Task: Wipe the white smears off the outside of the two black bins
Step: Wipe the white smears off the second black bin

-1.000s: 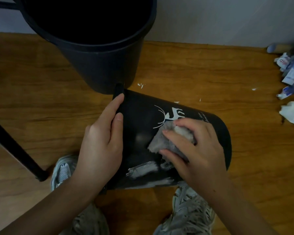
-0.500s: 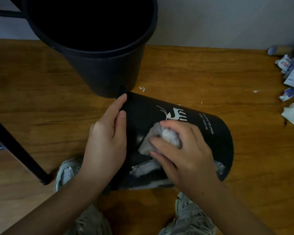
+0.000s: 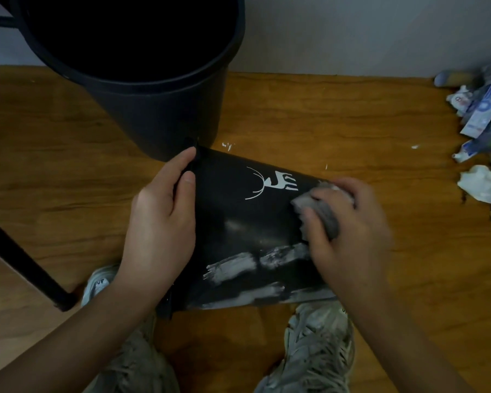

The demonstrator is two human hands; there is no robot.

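We're mid-wipe on the lying bin (image 3: 238, 222): left hand (image 3: 159, 222) grips its rim, right hand (image 3: 349, 231) clutches the grey cloth (image 3: 321, 211); next we'd scrub the white smears (image 3: 238, 268) below

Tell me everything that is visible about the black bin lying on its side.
The lying bin is black, smooth and looks like plastic. It rests on its side on the wooden floor, rim to the left, close beside the upright bin. A white deer print shows on its upper side. White smears remain along its lower part. The left hand grips its rim; the right hand presses a grey cloth on it.
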